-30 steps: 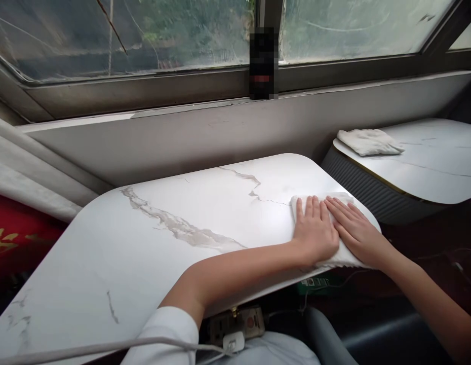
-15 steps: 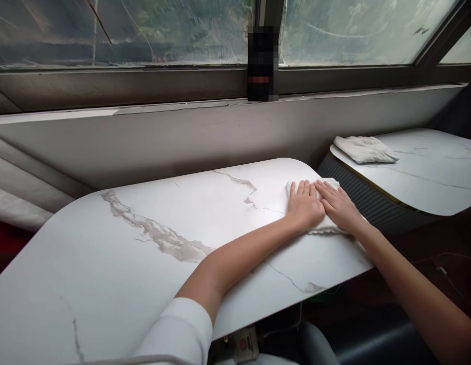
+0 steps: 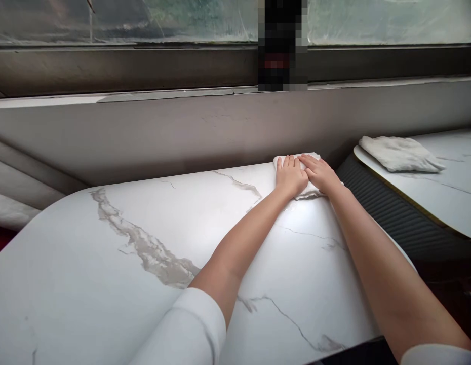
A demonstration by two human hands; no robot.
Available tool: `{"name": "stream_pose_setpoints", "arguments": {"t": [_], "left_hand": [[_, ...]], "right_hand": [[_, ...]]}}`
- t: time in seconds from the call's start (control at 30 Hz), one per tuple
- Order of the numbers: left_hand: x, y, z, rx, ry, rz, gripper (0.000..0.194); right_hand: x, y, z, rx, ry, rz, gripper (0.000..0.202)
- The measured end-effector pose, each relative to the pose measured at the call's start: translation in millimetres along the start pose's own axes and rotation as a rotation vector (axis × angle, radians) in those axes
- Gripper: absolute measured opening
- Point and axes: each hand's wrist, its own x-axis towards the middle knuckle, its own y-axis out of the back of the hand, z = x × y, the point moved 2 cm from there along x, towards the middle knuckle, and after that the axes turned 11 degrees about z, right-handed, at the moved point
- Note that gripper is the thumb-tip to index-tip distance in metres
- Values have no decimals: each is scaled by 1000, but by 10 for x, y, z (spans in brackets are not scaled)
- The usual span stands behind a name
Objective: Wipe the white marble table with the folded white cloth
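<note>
A white folded cloth (image 3: 310, 191) lies at the far right corner of a white marble-patterned table (image 3: 216, 218). My left hand (image 3: 292, 177) rests flat on the cloth's left part, fingers stretched out and pointing away from me. Beside it, my right hand (image 3: 320, 175) presses on the cloth's right part with its fingers extended, angled to the left. The two hands touch or nearly touch at the middle. Both cover much of the cloth, which reaches the table's back edge.
A second marble-patterned table (image 3: 458, 190) stands to the right, with another white cloth (image 3: 400, 153) on its near left corner. Dark ribbed panelling (image 3: 395, 213) runs below it. Behind the tables are a low wall (image 3: 174, 132) and a window frame (image 3: 125, 71). Pale padding (image 3: 18, 172) is at the left.
Both hands and the cloth have moved away from me to the table's back edge, slightly leftward in view. The camera view has shifted too, and the second table sits farther right.
</note>
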Motion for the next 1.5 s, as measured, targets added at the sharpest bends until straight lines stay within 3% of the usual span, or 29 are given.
{"name": "stream_pose_setpoints", "arguments": {"t": [0.23,0.43,0.6,0.77,0.9,1.0,1.1,1.23,1.37,1.5], "left_hand": [[54,-22,-10,23,-15,-7,54],[-182,57,188,45,-5,-23,54],[-620,178,483,9,-117,-24,54],[-1278,436,735,-33,-259,-40,54],[-1778,686,784,-42,-347,-68,55],[-2009,829,738,-45,-387,-75,55],[-2098,910,665,-55,-390,-90,54],[-2045,919,537,-69,-343,-98,54],[-1820,840,310,-75,-260,-75,54],[-1453,737,-31,-57,-152,-66,53]], "right_hand": [[39,-53,84,-17,51,15,53],[-261,117,86,-93,102,-43,53],[-885,377,41,-148,34,34,52],[-1731,678,-170,-177,61,87,54],[-2266,864,-497,-199,64,147,56],[-2463,914,-719,-228,57,175,57],[-2491,900,-848,-249,56,168,55],[-2321,822,-907,-242,38,124,53],[-1930,663,-952,-218,16,64,52],[-1361,415,-1015,-180,-1,7,52]]}}
